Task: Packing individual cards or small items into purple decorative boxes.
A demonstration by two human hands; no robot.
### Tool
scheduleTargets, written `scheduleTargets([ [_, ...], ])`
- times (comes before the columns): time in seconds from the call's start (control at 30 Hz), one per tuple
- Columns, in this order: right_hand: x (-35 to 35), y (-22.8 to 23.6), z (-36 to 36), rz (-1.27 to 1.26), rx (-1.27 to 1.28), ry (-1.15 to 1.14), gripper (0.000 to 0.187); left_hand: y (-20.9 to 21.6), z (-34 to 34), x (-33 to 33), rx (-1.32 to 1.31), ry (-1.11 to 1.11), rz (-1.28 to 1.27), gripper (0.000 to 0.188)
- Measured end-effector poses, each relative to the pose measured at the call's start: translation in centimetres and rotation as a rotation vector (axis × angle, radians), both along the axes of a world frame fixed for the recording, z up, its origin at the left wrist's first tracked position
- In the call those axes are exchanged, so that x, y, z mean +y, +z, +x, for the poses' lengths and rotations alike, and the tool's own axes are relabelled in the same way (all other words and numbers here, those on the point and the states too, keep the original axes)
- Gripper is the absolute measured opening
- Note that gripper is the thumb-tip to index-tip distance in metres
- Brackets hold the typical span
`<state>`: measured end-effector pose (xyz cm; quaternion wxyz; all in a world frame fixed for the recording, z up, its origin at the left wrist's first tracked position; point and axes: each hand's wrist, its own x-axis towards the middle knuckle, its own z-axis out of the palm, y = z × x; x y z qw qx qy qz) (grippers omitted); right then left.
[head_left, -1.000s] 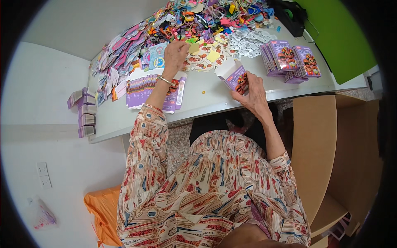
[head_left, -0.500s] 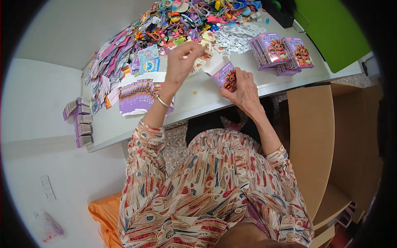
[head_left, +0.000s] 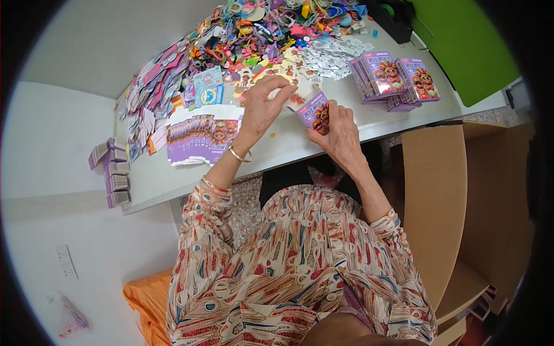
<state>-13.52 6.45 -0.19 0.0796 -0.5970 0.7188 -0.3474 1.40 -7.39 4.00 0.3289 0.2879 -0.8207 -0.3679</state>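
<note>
My left hand [head_left: 262, 108] pinched small pale red-printed card [head_left: 297, 100]; right hand [head_left: 342, 131] gripped open purple cardboard box [head_left: 315, 113] just rightward, best kept steady.

Holding an open purple box [head_left: 316, 114] tilted in the right hand [head_left: 341, 134]; pinching a printed piece [head_left: 297, 99] in the left hand [head_left: 262, 109], near the box's mouth; wearing a patterned shirt [head_left: 288, 248]; facing colourful trinkets [head_left: 277, 29] on a white table [head_left: 293, 141].
</note>
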Motion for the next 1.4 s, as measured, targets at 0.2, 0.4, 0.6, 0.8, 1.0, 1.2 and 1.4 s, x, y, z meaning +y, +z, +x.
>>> scheduleTargets([
  [0.2, 0.9, -0.1, -1.2, -0.044, -0.064, -0.061, 0.065, 0.6, -3.1, -2.5, 0.02, 0.029, -0.022, 0.022],
  [0.4, 2.0, -0.2, -2.0, -0.008, -0.05, -0.094, 0.068, -5.7, -9.2, -8.2, -0.103, -0.075, -0.407, 0.024],
  [0.6, 2.5, -0.1, -2.3, -0.046, -0.038, -0.12, 0.071, -7.2, -13.4, -7.1, -0.231, -0.026, -0.771, 0.019],
  [0.8, 2.3, -0.5, -2.4, -0.051, -0.037, -0.103, 0.073, -6.9, -12.4, -8.3, -0.081, -0.01, -0.548, 0.015],
  [1.0, 2.2, -0.2, -2.3, -0.058, -0.051, -0.11, 0.071, -3.9, -9.5, -8.5, -0.068, 0.02, 0.152, 0.022],
  [1.2, 2.2, -0.1, -2.5, -0.006, -0.037, -0.116, 0.067, -2.3, -7.4, -8.3, 0.262, -0.007, 0.893, 0.016],
  [1.4, 2.1, 0.0, -2.5, 0.018, -0.043, -0.123, 0.068, -1.3, -7.2, -7.0, 0.252, -0.01, 0.873, 0.021],
])
